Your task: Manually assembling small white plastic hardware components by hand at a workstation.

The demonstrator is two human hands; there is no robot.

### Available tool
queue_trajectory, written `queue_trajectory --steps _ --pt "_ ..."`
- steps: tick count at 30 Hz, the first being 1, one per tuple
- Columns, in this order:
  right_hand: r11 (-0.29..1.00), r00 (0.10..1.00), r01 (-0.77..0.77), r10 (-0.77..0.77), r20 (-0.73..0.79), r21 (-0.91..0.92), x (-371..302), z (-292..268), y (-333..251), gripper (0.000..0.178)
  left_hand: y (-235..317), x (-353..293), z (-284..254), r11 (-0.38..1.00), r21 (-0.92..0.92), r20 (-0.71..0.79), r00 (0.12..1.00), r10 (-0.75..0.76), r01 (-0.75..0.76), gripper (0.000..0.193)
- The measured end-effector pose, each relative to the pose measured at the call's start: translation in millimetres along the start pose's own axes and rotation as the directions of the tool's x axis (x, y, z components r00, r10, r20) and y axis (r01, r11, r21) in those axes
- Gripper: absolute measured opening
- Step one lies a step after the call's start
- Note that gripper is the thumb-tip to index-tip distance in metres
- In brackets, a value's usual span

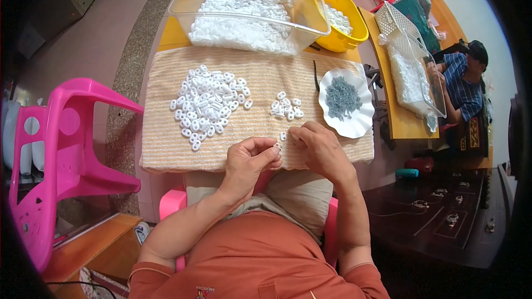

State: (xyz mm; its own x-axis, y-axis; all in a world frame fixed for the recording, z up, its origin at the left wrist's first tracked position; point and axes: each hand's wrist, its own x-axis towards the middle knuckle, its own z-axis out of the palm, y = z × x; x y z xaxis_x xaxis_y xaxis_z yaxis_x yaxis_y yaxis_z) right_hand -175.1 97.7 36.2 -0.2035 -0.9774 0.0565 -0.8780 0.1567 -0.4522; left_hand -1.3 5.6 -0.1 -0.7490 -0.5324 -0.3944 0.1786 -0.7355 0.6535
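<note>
My left hand (247, 159) pinches a small white two-holed plastic piece (277, 145) between thumb and fingertips, near the front edge of the towel. Close by on the right, my right hand (321, 147) is curled with its fingertips down at the towel; whatever they hold is hidden. One loose white piece (283, 136) lies just beyond the fingertips. A small group of the same pieces (286, 106) sits farther back, and a large heap of them (205, 99) spreads to the left. Right of these stands a white scalloped plate (363, 124) with tiny grey-blue translucent parts (343, 98).
A striped towel (260, 72) covers the table. Behind it stand a clear bin (244, 19) full of white pieces and a yellow basin (357, 19). A pink chair (58, 133) is at left. At right, another person (465, 86) sits by a second bin (410, 77).
</note>
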Motion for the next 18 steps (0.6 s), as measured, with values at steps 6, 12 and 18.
queue_trajectory --steps 6,12,18 --pt "0.935 0.994 -0.081 0.101 -0.039 0.345 -8 6 10 0.032 -2 0 -1 1.000 -0.005 0.004 1.000 0.014 -0.014 0.015" --pt "0.712 0.966 -0.248 0.235 0.110 0.657 -16 16 18 0.027 0 -1 2 1.000 -0.011 0.000 1.000 0.015 -0.015 0.015" --pt "0.429 0.929 -0.347 0.281 0.242 0.834 -14 16 11 0.028 -2 0 0 1.000 -0.012 0.008 1.000 0.015 -0.014 0.015"
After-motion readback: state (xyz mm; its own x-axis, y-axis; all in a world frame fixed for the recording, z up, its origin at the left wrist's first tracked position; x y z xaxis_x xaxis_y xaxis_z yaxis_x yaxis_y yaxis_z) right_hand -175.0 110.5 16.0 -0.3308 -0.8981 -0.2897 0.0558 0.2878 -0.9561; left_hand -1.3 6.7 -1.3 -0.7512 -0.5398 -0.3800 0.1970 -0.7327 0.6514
